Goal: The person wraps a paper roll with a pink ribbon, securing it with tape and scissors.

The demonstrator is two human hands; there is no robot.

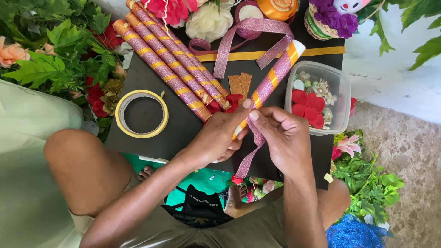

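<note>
**Glitter stick being wrapped with pink ribbon**

Glitter stick (271, 80), a white tube banded in pink glitter and gold, lies slanted over the middle of the black surface (183, 124), its bare white end pointing toward the far right corner. The left hand (216, 138) has its grip closed around the stick's near end, thumb pressed on top. The right hand (285, 135) pinches a pink glitter ribbon (252, 151) against the stick between thumb and forefinger; the ribbon's loose tail hangs down toward the near edge, while its other length loops back across the far edge.

Four finished sticks (170, 59) lie side by side on the far left part of the surface, red petals (225, 103) at their near ends. A roll of yellow tape (141, 114) lies flat near the left edge. A clear plastic box (340, 92) holding red petals and small beads sits at the right edge. Artificial leaves and flowers (55, 59) crowd the left side.
</note>
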